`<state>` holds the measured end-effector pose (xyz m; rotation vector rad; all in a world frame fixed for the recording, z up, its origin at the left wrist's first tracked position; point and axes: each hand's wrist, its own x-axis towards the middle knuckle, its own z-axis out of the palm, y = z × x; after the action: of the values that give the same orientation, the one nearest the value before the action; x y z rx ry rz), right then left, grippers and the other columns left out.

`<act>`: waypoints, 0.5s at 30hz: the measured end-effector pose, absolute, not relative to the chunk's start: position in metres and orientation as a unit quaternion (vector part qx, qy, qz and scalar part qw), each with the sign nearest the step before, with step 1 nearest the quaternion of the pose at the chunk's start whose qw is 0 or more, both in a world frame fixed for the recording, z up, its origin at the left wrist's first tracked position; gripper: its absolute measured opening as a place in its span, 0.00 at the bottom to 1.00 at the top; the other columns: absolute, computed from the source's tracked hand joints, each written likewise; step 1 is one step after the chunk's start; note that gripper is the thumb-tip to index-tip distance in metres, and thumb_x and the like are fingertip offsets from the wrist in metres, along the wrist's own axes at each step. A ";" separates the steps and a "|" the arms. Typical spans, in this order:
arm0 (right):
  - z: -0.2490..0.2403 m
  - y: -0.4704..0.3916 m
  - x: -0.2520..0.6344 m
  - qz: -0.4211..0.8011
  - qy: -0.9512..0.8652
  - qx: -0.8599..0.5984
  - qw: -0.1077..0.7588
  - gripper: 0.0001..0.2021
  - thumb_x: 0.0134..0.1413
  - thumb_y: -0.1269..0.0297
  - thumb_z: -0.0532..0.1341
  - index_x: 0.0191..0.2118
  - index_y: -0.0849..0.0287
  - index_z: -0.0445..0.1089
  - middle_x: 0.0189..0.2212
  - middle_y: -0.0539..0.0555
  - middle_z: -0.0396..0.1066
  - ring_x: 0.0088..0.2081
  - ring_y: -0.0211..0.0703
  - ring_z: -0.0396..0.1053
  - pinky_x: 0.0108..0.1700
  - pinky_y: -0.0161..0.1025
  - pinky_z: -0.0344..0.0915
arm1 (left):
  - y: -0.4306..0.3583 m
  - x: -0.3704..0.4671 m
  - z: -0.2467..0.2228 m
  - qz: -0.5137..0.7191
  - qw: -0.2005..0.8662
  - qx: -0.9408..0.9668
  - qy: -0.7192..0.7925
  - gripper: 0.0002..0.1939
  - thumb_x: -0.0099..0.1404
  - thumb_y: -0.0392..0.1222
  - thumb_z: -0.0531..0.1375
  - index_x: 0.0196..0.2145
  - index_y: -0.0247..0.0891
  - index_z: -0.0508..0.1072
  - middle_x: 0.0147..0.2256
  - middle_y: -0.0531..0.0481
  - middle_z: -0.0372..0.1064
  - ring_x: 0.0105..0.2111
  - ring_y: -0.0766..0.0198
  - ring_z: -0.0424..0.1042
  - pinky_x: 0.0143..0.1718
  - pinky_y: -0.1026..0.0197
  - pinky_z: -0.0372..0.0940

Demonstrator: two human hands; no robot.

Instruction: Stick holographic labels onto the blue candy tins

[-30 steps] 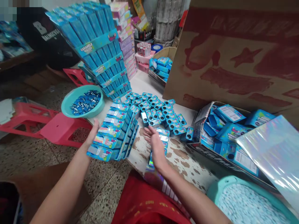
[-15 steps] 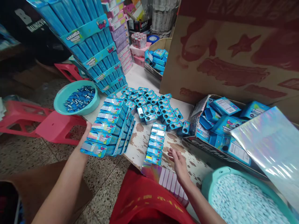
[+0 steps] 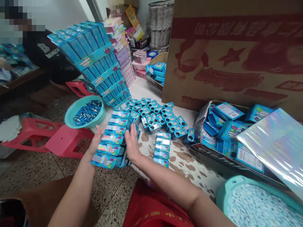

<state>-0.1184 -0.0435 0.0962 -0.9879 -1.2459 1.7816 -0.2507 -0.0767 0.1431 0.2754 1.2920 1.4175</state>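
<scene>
A stack of display trays filled with blue candy boxes (image 3: 113,138) stands at the table's left front edge, a row of silvery box tops uppermost. My left hand (image 3: 97,140) lies along the stack's left side, fingers stretched out and partly hidden. Against its right side rests my right hand (image 3: 132,143), open, with fingers straight and close together. Right of the stack, a short row of upright blue boxes (image 3: 162,148) stands on the spotted table (image 3: 184,160). Behind it many small blue boxes with dark round holes (image 3: 153,118) are grouped together.
A tall stack of filled trays (image 3: 94,66) rises at the back left. A turquoise basin of wrapped candies (image 3: 68,116) sits beyond red stools (image 3: 63,140). To the right are a carton of blue boxes (image 3: 199,121), a basin of pale candies (image 3: 221,192) and a shiny sheet (image 3: 272,138).
My right hand has moved left from beside the short box row to the stack's right side. My left hand stays at its left side. The view has shifted.
</scene>
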 end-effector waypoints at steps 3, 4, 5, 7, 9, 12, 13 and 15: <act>0.103 -0.048 -0.139 0.686 -0.489 -0.392 0.370 0.46 0.49 0.36 0.51 0.66 0.60 0.37 0.67 0.54 0.25 0.66 0.47 0.24 0.65 0.52 0.29 | -0.075 -0.250 0.143 0.602 0.570 0.144 0.541 0.32 0.64 0.62 0.47 0.56 0.38 0.63 0.43 0.47 0.74 0.47 0.52 0.71 0.48 0.52 0.66; 0.105 -0.049 -0.139 0.686 -0.487 -0.394 0.370 0.47 0.49 0.36 0.52 0.66 0.60 0.36 0.67 0.55 0.24 0.66 0.47 0.24 0.65 0.53 0.28 | -0.076 -0.247 0.145 0.601 0.572 0.151 0.537 0.31 0.63 0.62 0.50 0.56 0.38 0.63 0.43 0.46 0.74 0.47 0.52 0.71 0.49 0.52 0.66; 0.108 -0.051 -0.136 0.688 -0.484 -0.397 0.368 0.47 0.49 0.37 0.52 0.66 0.61 0.36 0.67 0.55 0.24 0.66 0.48 0.24 0.65 0.53 0.28 | -0.077 -0.243 0.147 0.602 0.572 0.155 0.534 0.31 0.62 0.60 0.52 0.56 0.38 0.63 0.43 0.46 0.74 0.46 0.52 0.71 0.49 0.52 0.66; 0.115 -0.054 -0.122 0.689 -0.483 -0.397 0.368 0.45 0.51 0.38 0.52 0.66 0.61 0.36 0.67 0.55 0.26 0.66 0.48 0.24 0.65 0.52 0.28 | -0.083 -0.229 0.153 0.607 0.568 0.155 0.534 0.30 0.61 0.57 0.56 0.57 0.40 0.61 0.45 0.46 0.73 0.47 0.51 0.71 0.49 0.51 0.66; 0.122 -0.060 -0.098 0.677 -0.498 -0.380 0.387 0.43 0.53 0.41 0.52 0.66 0.60 0.37 0.67 0.53 0.28 0.67 0.48 0.27 0.66 0.51 0.30 | -0.091 -0.210 0.158 0.614 0.562 0.157 0.532 0.31 0.61 0.55 0.57 0.59 0.44 0.59 0.48 0.49 0.71 0.49 0.51 0.69 0.51 0.49 0.65; 0.127 -0.068 -0.055 0.645 -0.515 -0.354 0.439 0.38 0.56 0.46 0.53 0.66 0.54 0.38 0.67 0.49 0.34 0.67 0.47 0.32 0.65 0.52 0.36 | -0.100 -0.177 0.155 0.615 0.560 0.192 0.521 0.34 0.59 0.55 0.59 0.60 0.49 0.56 0.54 0.51 0.66 0.56 0.50 0.62 0.56 0.50 0.60; 0.125 -0.070 -0.040 0.642 -0.506 -0.359 0.450 0.36 0.56 0.47 0.53 0.66 0.51 0.39 0.67 0.48 0.36 0.66 0.47 0.34 0.65 0.51 0.38 | -0.100 -0.166 0.150 0.610 0.563 0.207 0.519 0.35 0.58 0.55 0.60 0.61 0.50 0.56 0.55 0.52 0.64 0.57 0.50 0.59 0.57 0.50 0.58; 0.113 -0.070 -0.015 0.643 -0.472 -0.390 0.461 0.35 0.56 0.47 0.53 0.65 0.49 0.42 0.66 0.48 0.41 0.66 0.46 0.39 0.64 0.49 0.43 | -0.095 -0.144 0.134 0.586 0.584 0.226 0.514 0.35 0.58 0.54 0.60 0.61 0.50 0.55 0.58 0.51 0.60 0.60 0.49 0.55 0.59 0.49 0.54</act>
<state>-0.0148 -0.0699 0.1129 -0.9595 -1.1608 1.5821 -0.1439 -0.0947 0.1343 0.5270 1.2006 1.3685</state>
